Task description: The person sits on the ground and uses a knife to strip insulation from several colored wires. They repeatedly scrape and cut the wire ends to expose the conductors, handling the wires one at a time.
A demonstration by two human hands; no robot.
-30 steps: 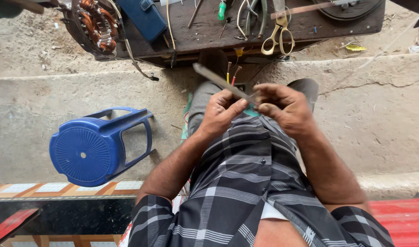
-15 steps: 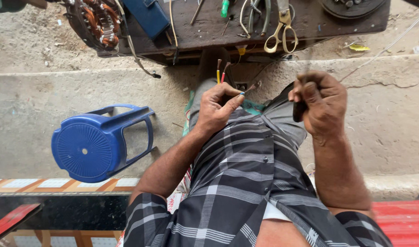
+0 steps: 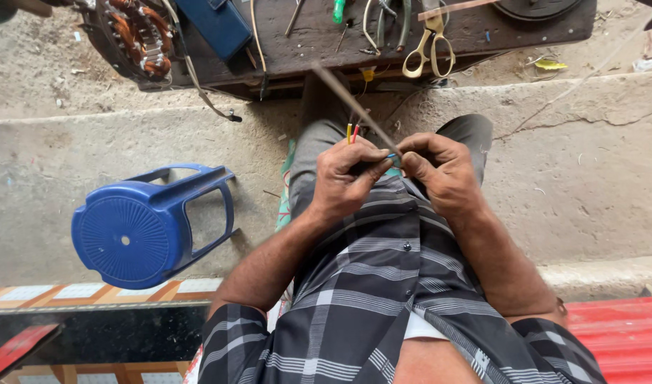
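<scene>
Concrete ground, rough and grey, lay under the whole scene, stepped into a low ledge that ran from side to side. Nearest the camera was the person's own body: a dark plaid shirt with pale stripes, and two bare forearms reaching forward over the lap. A red surface showed at the lower right edge, and a strip of patterned tile at the lower left.

Beyond the shirt the hands met just above the knees. The left hand was curled, its thumb and fingers pinched narrowly on a thin grey rod that slanted up and away to the left, blurred along its length. The right hand was closed too, fingertips pressed to the same spot, touching the left hand's fingers. Between them a small bluish bit showed; what it was could not be told. Short red and yellow wires stood up just behind the left hand.

Left of the legs a blue plastic stool lay tipped on its side on the concrete, well apart from the hands.

Farthest off, a dark wooden board carried tools: yellow-handled scissors, a blue box, and at its left end a motor stator with copper windings.
</scene>
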